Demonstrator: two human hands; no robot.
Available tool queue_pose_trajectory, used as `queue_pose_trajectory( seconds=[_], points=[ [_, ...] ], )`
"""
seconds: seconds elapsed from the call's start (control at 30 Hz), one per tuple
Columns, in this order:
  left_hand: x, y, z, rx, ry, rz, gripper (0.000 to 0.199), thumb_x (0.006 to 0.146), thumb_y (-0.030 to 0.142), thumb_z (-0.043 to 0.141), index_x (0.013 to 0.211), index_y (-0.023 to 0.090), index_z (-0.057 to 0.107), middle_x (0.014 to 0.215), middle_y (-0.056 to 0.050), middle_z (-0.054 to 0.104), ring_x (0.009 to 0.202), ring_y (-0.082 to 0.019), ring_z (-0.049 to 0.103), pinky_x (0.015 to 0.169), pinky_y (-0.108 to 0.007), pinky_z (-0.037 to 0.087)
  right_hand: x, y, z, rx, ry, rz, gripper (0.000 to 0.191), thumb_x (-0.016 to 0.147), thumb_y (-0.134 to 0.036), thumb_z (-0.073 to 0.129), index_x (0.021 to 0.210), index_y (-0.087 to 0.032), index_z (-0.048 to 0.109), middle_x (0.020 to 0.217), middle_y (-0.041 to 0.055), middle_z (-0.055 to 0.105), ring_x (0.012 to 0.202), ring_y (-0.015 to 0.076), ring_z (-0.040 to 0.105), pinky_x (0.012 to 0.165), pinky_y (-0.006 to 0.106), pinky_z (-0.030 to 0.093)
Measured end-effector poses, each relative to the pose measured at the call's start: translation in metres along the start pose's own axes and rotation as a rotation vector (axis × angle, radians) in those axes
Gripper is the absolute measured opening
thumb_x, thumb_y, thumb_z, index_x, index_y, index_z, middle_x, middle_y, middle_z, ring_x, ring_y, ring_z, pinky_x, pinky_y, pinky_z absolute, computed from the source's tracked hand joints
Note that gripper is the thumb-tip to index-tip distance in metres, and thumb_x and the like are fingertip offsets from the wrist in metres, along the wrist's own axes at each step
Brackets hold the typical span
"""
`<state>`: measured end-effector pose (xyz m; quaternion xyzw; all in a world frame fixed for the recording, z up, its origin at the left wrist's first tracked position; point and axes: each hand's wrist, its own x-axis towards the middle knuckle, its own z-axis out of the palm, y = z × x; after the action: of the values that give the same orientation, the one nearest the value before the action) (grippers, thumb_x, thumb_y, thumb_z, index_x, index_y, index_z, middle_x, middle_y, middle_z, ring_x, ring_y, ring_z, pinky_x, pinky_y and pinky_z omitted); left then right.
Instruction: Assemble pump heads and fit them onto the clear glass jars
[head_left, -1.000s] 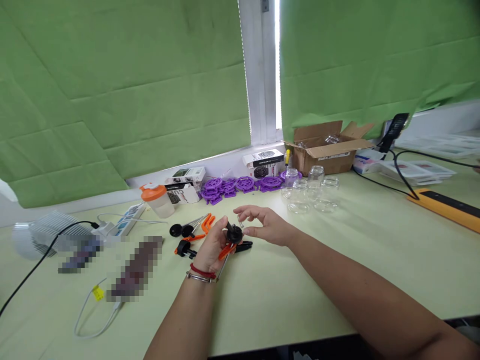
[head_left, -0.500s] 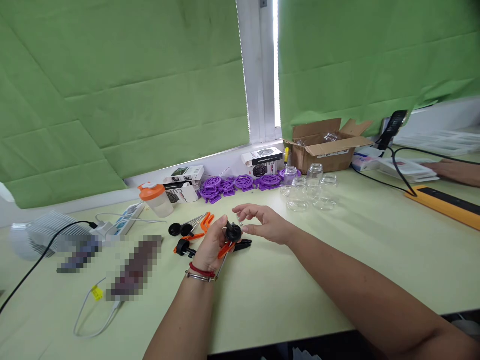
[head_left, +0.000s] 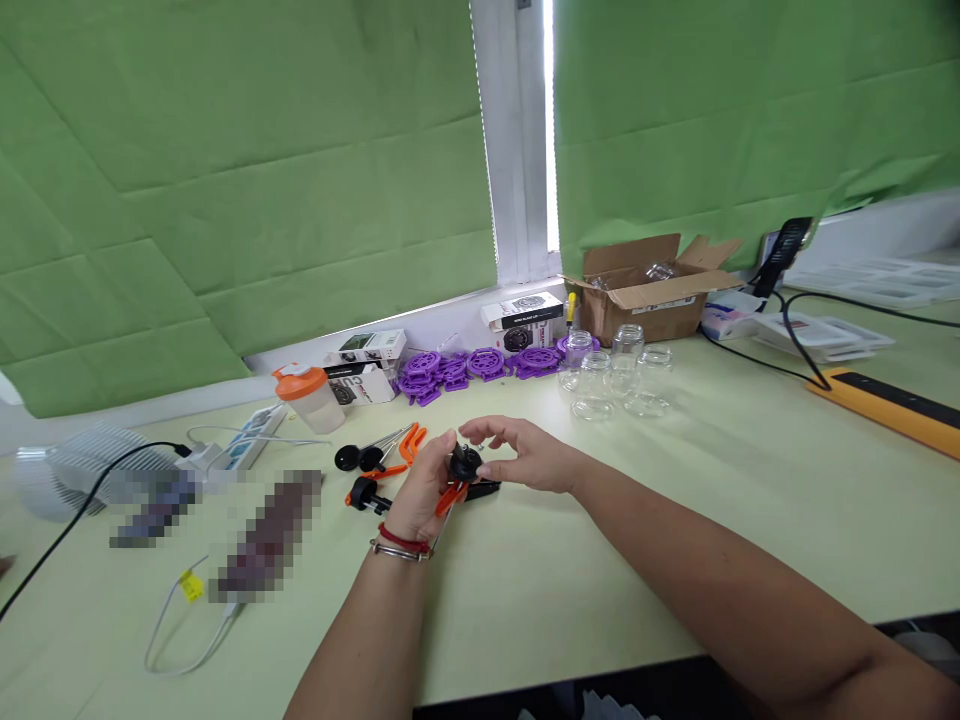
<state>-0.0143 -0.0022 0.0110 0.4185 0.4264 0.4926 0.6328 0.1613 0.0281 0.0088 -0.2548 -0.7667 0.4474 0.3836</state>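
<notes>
My left hand [head_left: 426, 485] is wrapped around a black round part [head_left: 466, 463] with a short stem on top. An orange piece [head_left: 450, 498] and a thin metal rod stick out below it, toward my wrist. My right hand [head_left: 517, 455] arches over the right side of this part, fingers apart and curved, with the thumb tip at its rim; whether it touches I cannot tell. Just left of my hands lie similar black and orange pieces: black round knobs with metal rods [head_left: 360, 458], orange handles [head_left: 412, 442] and a black cylindrical piece [head_left: 366, 493].
Purple wheel-shaped parts [head_left: 487, 364] and printed boxes [head_left: 367, 382] line the wall. Several glass jars [head_left: 596, 388] stand before an open carton [head_left: 660, 318]. A shaker bottle [head_left: 309, 398], power strip [head_left: 255, 438] and cables are at left; a yellow-orange bar [head_left: 892, 405] lies at right.
My right hand has shifted slightly left, bringing its thumb closer to the black part's rim. My left hand keeps its hold. Another person's hand at the far right has left the view.
</notes>
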Motion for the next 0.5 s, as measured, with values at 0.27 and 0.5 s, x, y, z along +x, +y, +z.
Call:
queue_pose_trajectory(
  seconds=[0.27,0.5],
  points=[
    [-0.0011,-0.003,0.0024,0.17,0.015,0.164,0.036,0.07,0.047,0.063,0.074,0.02,0.04,0.064,0.006,0.043,0.055,-0.007,0.042,0.048,-0.019,0.032,0.0013,0.0001,0.0023,-0.071,0.044,0.0,0.034,0.071,-0.018,0.066,0.104,-0.022,0.059,0.111,0.0057,0.062,0.1,0.0187,0.057,0.087,0.037,0.041],
    [-0.0038,-0.0038,0.0047,0.671,0.164,0.503,0.052,0.054,0.037,0.076,0.087,0.021,0.04,0.083,0.003,0.047,0.072,-0.011,0.047,0.064,-0.025,0.04,0.0035,0.0039,0.0025,0.176,0.169,0.167,0.019,0.072,-0.022,0.065,0.09,-0.017,0.06,0.087,0.0052,0.066,0.08,0.016,0.062,0.072,0.031,0.048]
  ],
)
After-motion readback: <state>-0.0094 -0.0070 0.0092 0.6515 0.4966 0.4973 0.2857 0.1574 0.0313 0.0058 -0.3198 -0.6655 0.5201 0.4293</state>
